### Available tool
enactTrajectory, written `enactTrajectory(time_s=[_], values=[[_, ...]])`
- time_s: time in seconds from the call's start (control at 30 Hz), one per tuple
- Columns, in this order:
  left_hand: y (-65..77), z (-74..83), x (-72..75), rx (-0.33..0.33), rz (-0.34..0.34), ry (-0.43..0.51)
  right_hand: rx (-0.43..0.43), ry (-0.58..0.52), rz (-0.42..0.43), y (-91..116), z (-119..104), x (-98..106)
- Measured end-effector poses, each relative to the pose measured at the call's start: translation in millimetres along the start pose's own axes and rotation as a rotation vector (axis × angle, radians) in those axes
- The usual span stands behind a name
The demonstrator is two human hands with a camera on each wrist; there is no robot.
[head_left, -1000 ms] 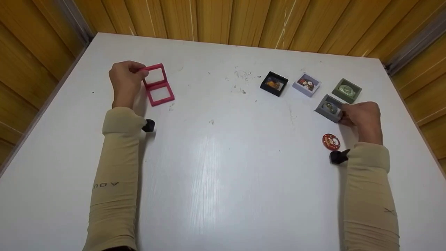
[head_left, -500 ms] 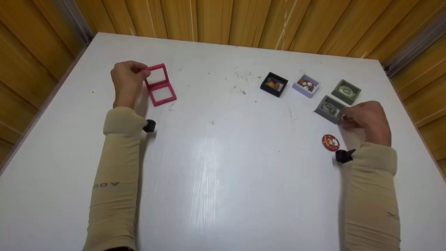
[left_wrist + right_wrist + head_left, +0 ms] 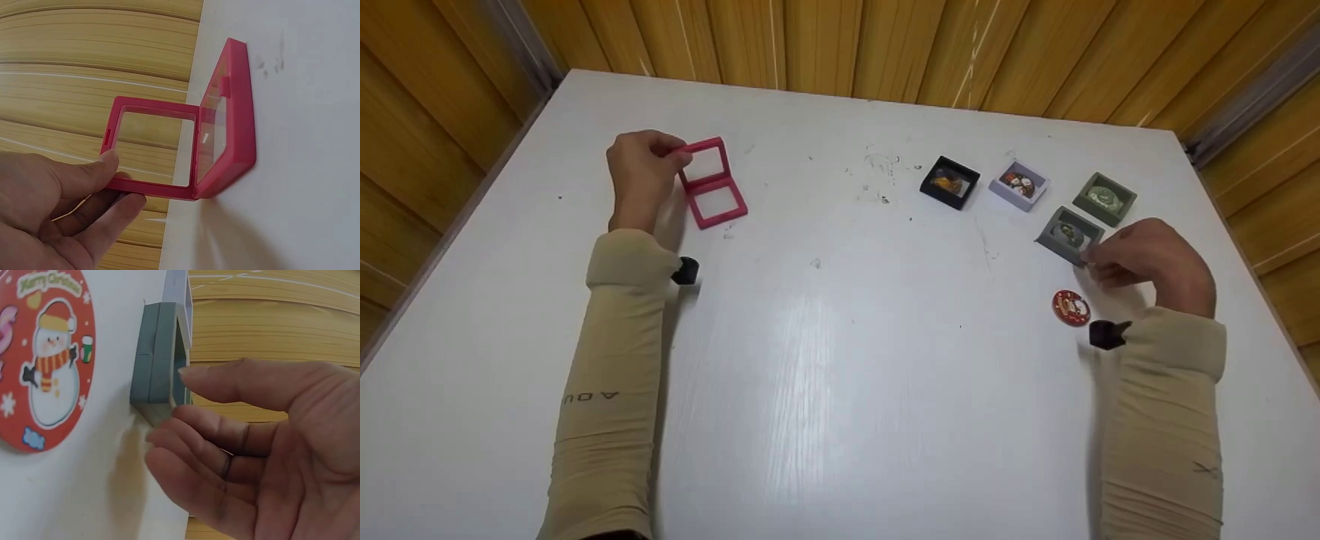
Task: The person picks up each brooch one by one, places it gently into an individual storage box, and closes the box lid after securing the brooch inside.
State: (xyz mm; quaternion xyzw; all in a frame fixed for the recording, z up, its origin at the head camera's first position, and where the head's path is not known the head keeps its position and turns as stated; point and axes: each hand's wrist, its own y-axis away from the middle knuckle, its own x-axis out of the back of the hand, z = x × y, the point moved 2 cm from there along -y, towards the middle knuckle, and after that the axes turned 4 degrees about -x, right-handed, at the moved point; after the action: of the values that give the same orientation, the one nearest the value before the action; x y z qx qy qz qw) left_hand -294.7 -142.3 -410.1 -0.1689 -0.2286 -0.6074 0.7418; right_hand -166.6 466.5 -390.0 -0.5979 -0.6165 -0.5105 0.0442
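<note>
My left hand [image 3: 641, 176] pinches one panel of a pink hinged display frame [image 3: 242, 112] between thumb and fingers. The frame is unfolded, one clear-windowed half raised and the other lying on the table. At the right, my right hand [image 3: 1155, 259] is beside a grey display case [image 3: 1069, 238] with a picture in its window. Its fingers are loosely bent and spread from the thumb, gripping nothing; the thumb tip overlaps the case's edge in the right wrist view, and contact is unclear. A round red snowman badge [image 3: 56, 360] lies near this hand.
Behind the grey case stand a green case [image 3: 1105, 198], a lilac case [image 3: 1018, 186] and a black case [image 3: 950, 182], each with a picture inside. A wooden panel wall [image 3: 885, 45] borders the white table [image 3: 870, 375] at the back.
The left hand and the pink frame have shifted slightly right. My right hand has let go of the grey case and drawn back a little to the right; the case lies flatter.
</note>
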Motion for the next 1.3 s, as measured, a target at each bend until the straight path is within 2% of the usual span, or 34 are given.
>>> enactTrajectory(time_s=[0.27,0.53,0.8,1.07,1.3], values=[[1.3,4.1,-3.8,-0.064,-0.010,-0.039,0.020,0.108,-0.083,-0.1,-4.8,-1.8],[3.4,6.8,-7.5,-0.032,-0.049,-0.043,0.065,0.206,-0.133,1.4,-8.1,-8.0],[5.4,11.8,-12.7,-0.054,-0.065,-0.058,0.103,0.269,-0.183,1.7,-9.9,-14.4],[5.9,16.8,-18.8,-0.081,-0.086,-0.053,0.083,0.331,-0.239,0.6,-13.9,-20.3],[6.6,17.7,-23.2,-0.109,-0.085,-0.070,0.047,0.324,-0.265,1.6,-18.4,-26.7]])
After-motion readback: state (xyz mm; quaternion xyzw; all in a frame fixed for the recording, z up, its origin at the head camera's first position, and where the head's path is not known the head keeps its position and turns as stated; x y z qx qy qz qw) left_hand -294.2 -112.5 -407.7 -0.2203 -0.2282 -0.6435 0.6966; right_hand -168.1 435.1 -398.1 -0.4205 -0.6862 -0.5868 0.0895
